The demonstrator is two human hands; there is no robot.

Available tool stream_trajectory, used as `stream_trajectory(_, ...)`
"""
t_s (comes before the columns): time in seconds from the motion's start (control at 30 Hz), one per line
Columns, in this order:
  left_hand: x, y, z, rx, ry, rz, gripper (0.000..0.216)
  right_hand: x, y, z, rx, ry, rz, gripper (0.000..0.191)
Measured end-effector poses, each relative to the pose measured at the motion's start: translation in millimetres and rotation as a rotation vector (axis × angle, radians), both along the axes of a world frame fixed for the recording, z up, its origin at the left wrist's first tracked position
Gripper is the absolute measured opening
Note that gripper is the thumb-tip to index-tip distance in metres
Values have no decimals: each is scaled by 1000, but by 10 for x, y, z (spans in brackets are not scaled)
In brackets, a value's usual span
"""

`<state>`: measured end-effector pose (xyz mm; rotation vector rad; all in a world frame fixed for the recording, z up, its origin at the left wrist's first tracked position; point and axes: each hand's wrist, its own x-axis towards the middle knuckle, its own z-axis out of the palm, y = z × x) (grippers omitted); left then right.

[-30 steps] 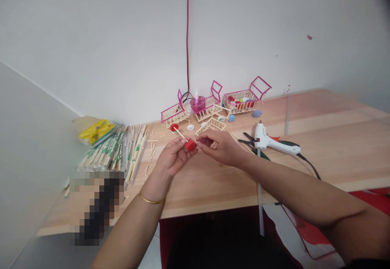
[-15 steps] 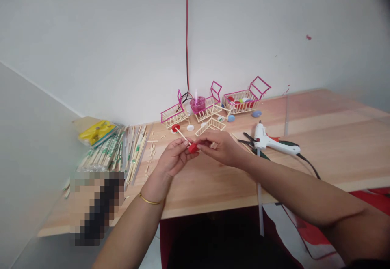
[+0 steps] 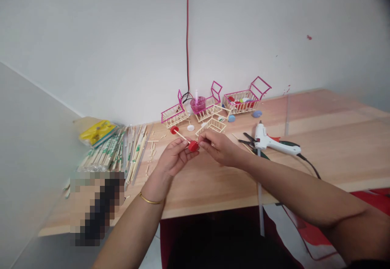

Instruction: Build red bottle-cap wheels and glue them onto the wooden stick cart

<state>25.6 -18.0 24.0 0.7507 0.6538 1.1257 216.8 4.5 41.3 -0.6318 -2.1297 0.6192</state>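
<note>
My left hand is closed around a thin wooden stick, holding it above the table. A red bottle cap sits on the stick's far end, and a second red cap is on its near end, tilted by my left fingers. My right hand has its thumb and forefinger pinched together just right of the near cap; whatever lies between them, if anything, is too small to see. Behind my hands stands a small bare-wood stick frame.
Three small stick carts with pink rims, among them a right-hand cart holding caps, line the wall. A pink cup stands between them. A white glue gun lies over pliers at right. Bundled chopsticks lie at left.
The near red cap has turned so more of its round side faces me. My right fingers have shifted slightly right and up, off the cap's front. My left hand stays almost still.
</note>
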Motion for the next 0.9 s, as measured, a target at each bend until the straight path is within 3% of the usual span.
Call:
stream_trajectory(0.47, -9, 9, 1, 65, 39, 67, 17, 5, 2, 4, 26, 12, -13, 17)
stream_trajectory(0.7, 17, -1, -9, 133, 154, 90, 20, 7, -31, 16, -46, 18, 20, 15)
stream_trajectory(0.9, 25, -7, -7, 217, 344, 111, 21, 9, -29, 22, -1, -22, -12, 22)
